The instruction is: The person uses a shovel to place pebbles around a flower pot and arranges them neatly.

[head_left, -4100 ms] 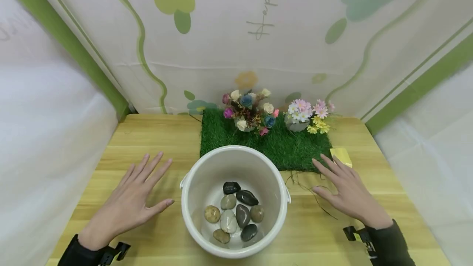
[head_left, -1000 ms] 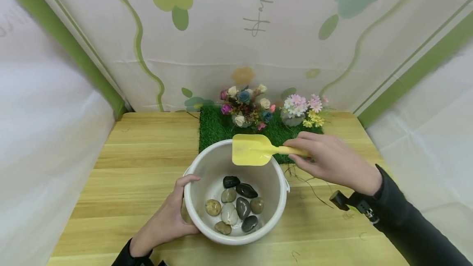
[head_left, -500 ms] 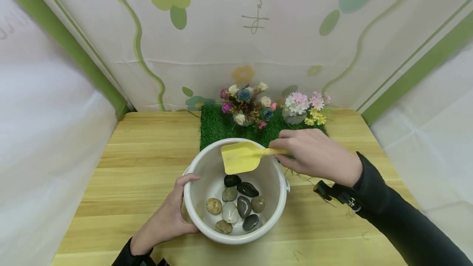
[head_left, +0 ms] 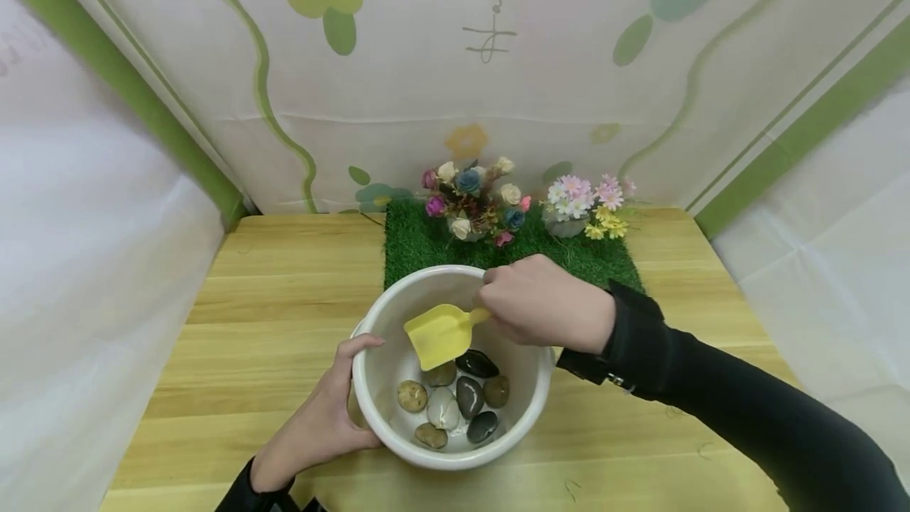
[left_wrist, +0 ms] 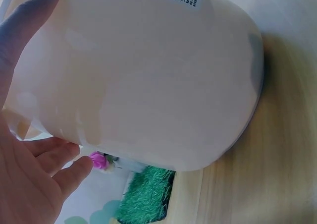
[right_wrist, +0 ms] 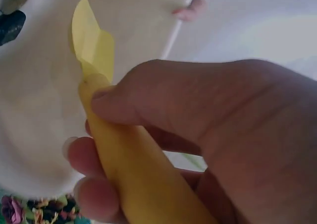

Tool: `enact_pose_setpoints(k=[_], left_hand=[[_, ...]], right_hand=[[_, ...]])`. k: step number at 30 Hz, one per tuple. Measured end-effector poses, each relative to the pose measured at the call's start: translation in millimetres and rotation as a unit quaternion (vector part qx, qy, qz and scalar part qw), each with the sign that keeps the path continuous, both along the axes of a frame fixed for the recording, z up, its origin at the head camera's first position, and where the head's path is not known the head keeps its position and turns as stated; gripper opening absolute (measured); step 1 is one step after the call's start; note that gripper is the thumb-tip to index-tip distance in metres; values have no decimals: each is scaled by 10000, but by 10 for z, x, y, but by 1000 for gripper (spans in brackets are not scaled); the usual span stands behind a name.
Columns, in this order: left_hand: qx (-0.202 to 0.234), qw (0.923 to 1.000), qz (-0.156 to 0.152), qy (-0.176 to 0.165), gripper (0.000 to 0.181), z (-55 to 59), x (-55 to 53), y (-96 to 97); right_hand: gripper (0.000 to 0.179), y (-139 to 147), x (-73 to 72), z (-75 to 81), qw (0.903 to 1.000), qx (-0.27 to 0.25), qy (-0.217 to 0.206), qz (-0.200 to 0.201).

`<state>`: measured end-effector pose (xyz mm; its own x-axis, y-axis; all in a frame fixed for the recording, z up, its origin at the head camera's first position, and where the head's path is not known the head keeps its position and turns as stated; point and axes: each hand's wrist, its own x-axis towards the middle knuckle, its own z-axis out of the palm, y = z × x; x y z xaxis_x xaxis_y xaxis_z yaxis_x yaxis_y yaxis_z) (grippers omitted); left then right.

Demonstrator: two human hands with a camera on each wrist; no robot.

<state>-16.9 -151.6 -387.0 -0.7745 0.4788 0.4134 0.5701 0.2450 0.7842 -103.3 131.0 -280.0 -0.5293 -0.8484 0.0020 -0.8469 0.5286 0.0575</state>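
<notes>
A white bucket (head_left: 455,462) stands on the wooden table with several smooth stones (head_left: 442,409) at its bottom, grey, black and tan. My left hand (head_left: 330,405) holds the bucket's left side, one fingertip over the rim. In the left wrist view, its thumb and fingers spread round the bucket's outer wall (left_wrist: 148,75). Over the bucket's far right rim, my right hand (head_left: 546,303) grips a yellow toy shovel (head_left: 437,336) by its handle. The blade tilts down inside the bucket, above the stones, and covers part of them. Thumb and fingers wrap the handle (right_wrist: 131,159) in the right wrist view.
Behind the bucket lies a green artificial grass mat (head_left: 412,251). On it stand a pot of mixed roses (head_left: 472,204) and a smaller pot of daisies (head_left: 572,212). A patterned white curtain (head_left: 398,85) hangs along the table's back edge.
Both hands were empty at first; now the left holds the bucket and the right the shovel. Lately the right hand moved left, bringing the blade down into the bucket. The left hand stayed still.
</notes>
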Motion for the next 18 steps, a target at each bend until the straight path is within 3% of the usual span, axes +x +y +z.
enact_pose_setpoints(k=[4, 8, 18], left_hand=[[-7, 10000, 17, -79, 98, -2, 12, 1], [-3, 10000, 0, -57, 97, -9, 10, 0], [-59, 9999, -26, 84, 98, -18, -5, -7]], right_hand=[[19, -121, 29, -39, 9988, 430, 132, 189], [19, -231, 61, -60, 9968, 733, 80, 299], [27, -473, 123, -143, 9941, 1001, 59, 407]])
